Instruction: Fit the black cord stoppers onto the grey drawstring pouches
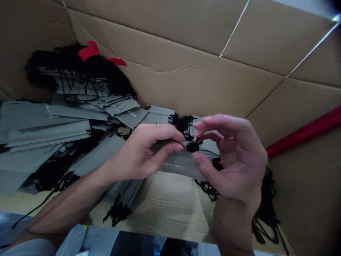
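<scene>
The left hand (145,154) pinches a grey bag (184,144); black cord (192,147) bunches between both hands. The right hand (237,160) curls there, thumb apart; whether it grips, I cannot tell. A loose hold could let the cord unravel.

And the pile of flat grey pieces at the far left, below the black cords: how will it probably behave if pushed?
The flat grey pieces would probably slide and fan out, since they overlap loosely at uneven angles. Their thin edges suggest each is fairly light. The black cords look floppy and tangled, so they might snag.
</scene>
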Action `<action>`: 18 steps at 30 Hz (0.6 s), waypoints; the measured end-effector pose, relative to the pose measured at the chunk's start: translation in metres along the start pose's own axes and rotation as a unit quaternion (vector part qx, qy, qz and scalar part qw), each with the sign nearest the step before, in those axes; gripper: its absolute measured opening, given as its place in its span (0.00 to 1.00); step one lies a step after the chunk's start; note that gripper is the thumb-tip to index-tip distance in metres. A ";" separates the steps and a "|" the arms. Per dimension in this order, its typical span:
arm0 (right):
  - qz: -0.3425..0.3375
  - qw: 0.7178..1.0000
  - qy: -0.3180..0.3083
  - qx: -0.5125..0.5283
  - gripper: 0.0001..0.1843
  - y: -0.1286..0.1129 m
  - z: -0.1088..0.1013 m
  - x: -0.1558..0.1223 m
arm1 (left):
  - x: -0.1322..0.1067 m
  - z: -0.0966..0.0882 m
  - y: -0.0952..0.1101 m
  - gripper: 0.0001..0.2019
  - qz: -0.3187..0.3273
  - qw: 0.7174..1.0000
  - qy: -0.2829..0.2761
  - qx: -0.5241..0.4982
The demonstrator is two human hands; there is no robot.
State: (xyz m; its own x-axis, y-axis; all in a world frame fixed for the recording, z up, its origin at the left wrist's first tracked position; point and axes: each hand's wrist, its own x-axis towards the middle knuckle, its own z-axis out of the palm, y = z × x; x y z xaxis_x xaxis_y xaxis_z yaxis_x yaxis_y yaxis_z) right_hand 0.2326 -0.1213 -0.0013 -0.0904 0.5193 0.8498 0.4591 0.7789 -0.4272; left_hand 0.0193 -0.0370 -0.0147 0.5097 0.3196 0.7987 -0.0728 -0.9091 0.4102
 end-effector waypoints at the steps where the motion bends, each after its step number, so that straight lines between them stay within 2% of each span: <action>1: 0.012 0.999 -0.035 0.007 0.34 0.001 -0.003 -0.001 | -0.001 -0.001 0.000 0.03 0.007 1.000 -0.006 0.018; 2: 0.016 0.998 -0.066 0.004 0.34 0.001 -0.005 -0.002 | -0.001 -0.002 0.001 0.04 0.011 0.999 -0.017 0.029; 4: 0.001 0.995 -0.099 -0.017 0.25 0.001 -0.007 -0.002 | -0.002 -0.003 0.002 0.06 0.020 0.998 -0.035 0.041; 7: -0.004 0.996 -0.083 -0.026 0.14 0.001 -0.006 -0.002 | -0.002 -0.004 0.004 0.07 0.029 0.997 -0.044 0.054; 13: 0.016 0.998 -0.066 0.011 0.14 0.002 -0.004 -0.004 | -0.001 -0.012 0.007 0.06 0.026 0.996 -0.075 0.037; 18: 0.015 0.995 -0.069 0.071 0.15 0.006 -0.005 -0.004 | -0.001 -0.027 0.008 0.09 0.018 0.988 -0.147 -0.029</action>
State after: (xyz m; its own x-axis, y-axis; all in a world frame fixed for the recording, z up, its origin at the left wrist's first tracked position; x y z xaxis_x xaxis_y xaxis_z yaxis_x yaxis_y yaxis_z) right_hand 0.2401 -0.1201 -0.0054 -0.2033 0.5784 0.7900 0.3343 0.7994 -0.4992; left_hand -0.0051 -0.0373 0.0002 0.7329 0.1879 0.6539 -0.1405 -0.8985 0.4158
